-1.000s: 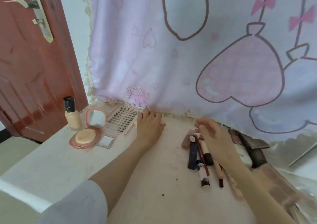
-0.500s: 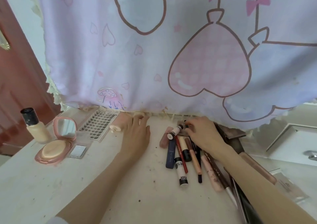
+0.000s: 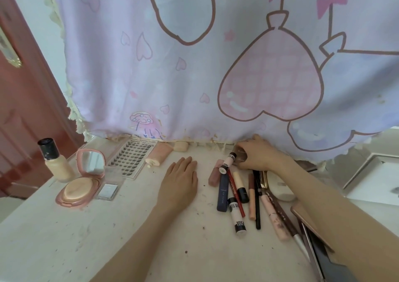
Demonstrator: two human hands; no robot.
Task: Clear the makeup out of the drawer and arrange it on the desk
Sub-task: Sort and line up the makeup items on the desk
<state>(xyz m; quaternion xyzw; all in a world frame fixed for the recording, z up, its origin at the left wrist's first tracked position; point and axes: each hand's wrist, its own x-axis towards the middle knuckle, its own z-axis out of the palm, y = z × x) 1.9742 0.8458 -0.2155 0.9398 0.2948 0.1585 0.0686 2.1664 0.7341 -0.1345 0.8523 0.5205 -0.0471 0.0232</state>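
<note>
On the white desk (image 3: pixel 90 234), my left hand (image 3: pixel 181 180) lies flat with straight fingers, holding nothing. At the back edge my right hand (image 3: pixel 259 154) has its fingers curled over a small brown case (image 3: pixel 241 156). The black end of a white tube (image 3: pixel 227 162) lies against that case. In front of this hand is a pile of makeup: navy tube (image 3: pixel 223 192), red pencil (image 3: pixel 236 193), black-capped white tube (image 3: pixel 237 219), pink tube (image 3: pixel 216 172), black pencil (image 3: pixel 257 199), pink mascara (image 3: pixel 273 214). My forearm hides part of a white oval compact (image 3: pixel 280 190).
At the left stand a foundation bottle (image 3: pixel 57 163), an open pink compact (image 3: pixel 83 180), a small clear case (image 3: pixel 108 191), a lash tray (image 3: pixel 131 158), a peach tube (image 3: pixel 158 155) and a sponge (image 3: pixel 181 146). A curtain (image 3: pixel 194 76) hangs behind. Flat palettes (image 3: pixel 311 225) lie at the right.
My left hand has drawn back from the peach tube and now lies flat nearer me. My right hand has moved to the back edge, onto the brown case. The view has shifted right.
</note>
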